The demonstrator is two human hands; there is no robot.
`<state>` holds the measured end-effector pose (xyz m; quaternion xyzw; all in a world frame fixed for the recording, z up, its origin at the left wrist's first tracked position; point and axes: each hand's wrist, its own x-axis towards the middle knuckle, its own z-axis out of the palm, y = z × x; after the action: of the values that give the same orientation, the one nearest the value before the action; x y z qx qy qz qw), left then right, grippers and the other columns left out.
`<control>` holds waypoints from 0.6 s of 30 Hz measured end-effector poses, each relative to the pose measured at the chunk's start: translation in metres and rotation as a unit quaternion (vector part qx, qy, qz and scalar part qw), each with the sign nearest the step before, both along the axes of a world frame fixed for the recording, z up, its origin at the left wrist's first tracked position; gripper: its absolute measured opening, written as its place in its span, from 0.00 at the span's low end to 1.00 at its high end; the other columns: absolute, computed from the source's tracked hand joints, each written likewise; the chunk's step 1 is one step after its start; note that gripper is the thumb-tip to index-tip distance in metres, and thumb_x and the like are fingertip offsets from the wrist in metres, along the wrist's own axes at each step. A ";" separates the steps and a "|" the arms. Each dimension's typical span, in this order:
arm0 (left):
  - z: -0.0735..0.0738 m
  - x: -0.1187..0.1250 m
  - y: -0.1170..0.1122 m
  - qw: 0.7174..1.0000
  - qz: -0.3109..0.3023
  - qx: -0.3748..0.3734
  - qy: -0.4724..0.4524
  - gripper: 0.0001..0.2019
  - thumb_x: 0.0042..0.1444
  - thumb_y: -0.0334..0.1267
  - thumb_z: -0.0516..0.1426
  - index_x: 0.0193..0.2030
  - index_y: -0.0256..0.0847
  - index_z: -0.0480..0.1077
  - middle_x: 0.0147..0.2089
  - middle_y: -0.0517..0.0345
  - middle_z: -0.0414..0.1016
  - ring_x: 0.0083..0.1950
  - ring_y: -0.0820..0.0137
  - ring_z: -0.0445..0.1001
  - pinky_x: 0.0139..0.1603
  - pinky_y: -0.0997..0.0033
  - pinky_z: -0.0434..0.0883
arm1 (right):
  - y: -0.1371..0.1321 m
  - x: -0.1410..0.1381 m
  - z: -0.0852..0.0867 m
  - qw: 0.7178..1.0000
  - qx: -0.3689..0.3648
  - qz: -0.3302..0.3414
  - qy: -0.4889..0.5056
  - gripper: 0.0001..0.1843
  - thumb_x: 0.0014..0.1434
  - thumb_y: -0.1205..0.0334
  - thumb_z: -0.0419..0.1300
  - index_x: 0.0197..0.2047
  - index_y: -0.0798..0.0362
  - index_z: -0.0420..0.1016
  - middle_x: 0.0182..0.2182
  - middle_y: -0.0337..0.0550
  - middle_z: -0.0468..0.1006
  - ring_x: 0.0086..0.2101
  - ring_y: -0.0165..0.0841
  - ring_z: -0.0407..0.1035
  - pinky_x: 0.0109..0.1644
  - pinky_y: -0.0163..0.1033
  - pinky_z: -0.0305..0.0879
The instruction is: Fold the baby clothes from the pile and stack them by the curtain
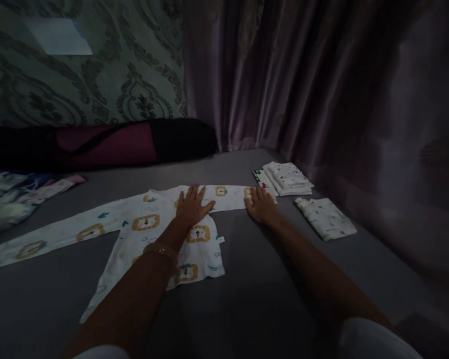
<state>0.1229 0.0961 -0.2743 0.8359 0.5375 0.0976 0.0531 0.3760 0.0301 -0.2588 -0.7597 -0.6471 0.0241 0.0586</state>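
A small white long-sleeved shirt (145,249) with yellow lion prints lies spread out on the grey sheet (254,294). Its left sleeve reaches off toward the left edge of the view, and the other sleeve runs straight to the right. My left hand (192,205) rests flat with spread fingers near the shoulder of the shirt. Near the cuff of the right-hand sleeve, my right hand (262,205) presses down, fingers stretched out. Both forearms come in from below, and the left one covers part of the shirt's body.
Folded white printed clothes (288,177) are stacked just past the right cuff. Another folded cloth (326,218) lies nearer on the right. A pile of clothes (11,199) sits at far left. Behind lie a black and maroon long bag-like object (115,142) and purple curtains (254,75).
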 end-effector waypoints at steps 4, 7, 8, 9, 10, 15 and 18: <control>0.004 0.001 -0.002 1.000 0.002 0.004 -0.002 0.37 0.62 0.61 0.41 0.70 0.37 0.51 0.72 0.43 0.46 0.72 0.54 0.44 0.69 0.43 0.43 | 0.000 0.010 -0.005 1.000 0.002 0.002 -0.010 0.35 0.66 0.49 0.38 0.68 0.64 0.51 0.67 0.60 0.50 0.66 0.45 0.43 0.67 0.56 0.38; 0.006 0.000 -0.001 1.000 -0.005 -0.008 -0.013 0.38 0.62 0.62 0.39 0.70 0.37 0.51 0.72 0.43 0.46 0.72 0.54 0.44 0.69 0.43 0.43 | 0.005 0.015 -0.012 1.000 0.010 0.009 -0.028 0.35 0.66 0.48 0.37 0.68 0.62 0.51 0.67 0.58 0.51 0.66 0.44 0.43 0.66 0.57 0.39; 0.006 -0.001 -0.001 1.000 -0.012 -0.007 -0.025 0.38 0.62 0.62 0.38 0.69 0.36 0.52 0.72 0.43 0.47 0.72 0.54 0.44 0.69 0.43 0.43 | 0.007 0.015 -0.015 0.999 0.013 0.010 -0.032 0.35 0.66 0.48 0.37 0.68 0.61 0.51 0.67 0.58 0.51 0.66 0.44 0.43 0.66 0.57 0.39; 0.007 -0.003 -0.002 0.999 -0.018 -0.003 -0.037 0.37 0.63 0.61 0.37 0.69 0.36 0.52 0.72 0.43 0.47 0.72 0.54 0.44 0.69 0.43 0.43 | 0.008 0.016 -0.016 0.999 0.015 0.010 -0.034 0.35 0.66 0.47 0.37 0.68 0.61 0.51 0.67 0.57 0.51 0.66 0.44 0.43 0.66 0.57 0.39; 0.008 -0.004 -0.003 0.999 -0.021 0.002 -0.048 0.36 0.63 0.60 0.36 0.69 0.36 0.54 0.72 0.43 0.48 0.72 0.54 0.45 0.69 0.44 0.44 | 0.009 0.016 -0.017 0.999 0.017 0.008 -0.034 0.35 0.66 0.47 0.36 0.68 0.61 0.51 0.67 0.57 0.51 0.66 0.43 0.43 0.66 0.57 0.38; 0.023 -0.009 -0.015 0.996 -0.019 0.031 -0.082 0.29 0.68 0.50 0.35 0.67 0.36 0.56 0.72 0.43 0.47 0.72 0.59 0.45 0.68 0.51 0.48 | 0.004 0.012 -0.013 0.999 0.029 0.018 -0.024 0.34 0.67 0.48 0.37 0.68 0.60 0.52 0.68 0.56 0.50 0.66 0.42 0.43 0.66 0.57 0.39; 0.042 -0.017 -0.024 0.993 -0.029 0.046 -0.105 0.27 0.68 0.48 0.36 0.66 0.36 0.57 0.72 0.44 0.47 0.72 0.61 0.46 0.67 0.52 0.48 | -0.003 0.011 -0.004 0.998 0.053 0.034 0.012 0.32 0.67 0.49 0.38 0.67 0.58 0.55 0.68 0.54 0.51 0.66 0.42 0.44 0.66 0.57 0.41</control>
<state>0.1056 0.0723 -0.2322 0.8377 0.4996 0.2079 0.0734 0.3870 0.0270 -0.2628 -0.7326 -0.6724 0.0007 0.1054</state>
